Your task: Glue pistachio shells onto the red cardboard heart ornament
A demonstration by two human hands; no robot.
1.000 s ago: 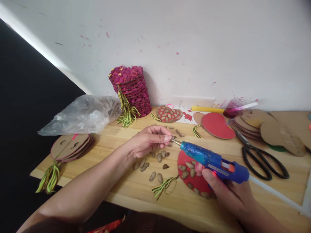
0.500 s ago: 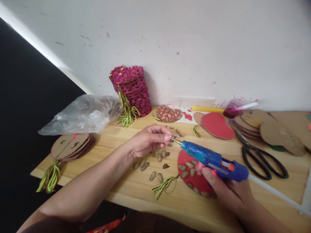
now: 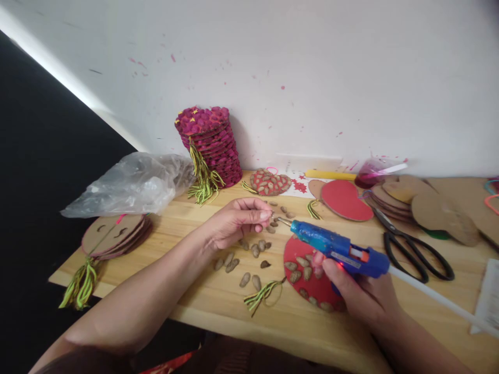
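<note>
My left hand (image 3: 237, 221) is pinched shut on a small brown seed, held just left of the metal nozzle of a blue hot glue gun (image 3: 339, 250). My right hand (image 3: 358, 296) grips that gun by its handle, finger on the trigger, a white glue stick trailing right. Under the gun lies a red heart-shaped card (image 3: 312, 275) with several seeds glued along its edge and a yellow-green tassel (image 3: 263, 296) at its left. Loose seeds (image 3: 245, 259) lie scattered on the wooden table (image 3: 187, 296) below my left hand.
A stack of magenta decorated hearts (image 3: 210, 145) stands by the wall, a clear plastic bag (image 3: 128, 184) to its left, cardboard hearts with a tassel (image 3: 113, 236) at left. Black scissors (image 3: 417, 249), a red heart (image 3: 343, 200), a seeded heart (image 3: 270, 183) and brown cardboard cutouts (image 3: 429, 205) lie right.
The gun nozzle and my left fingertips have drawn slightly apart; the view has shifted a little, so things on the right sit further left.
</note>
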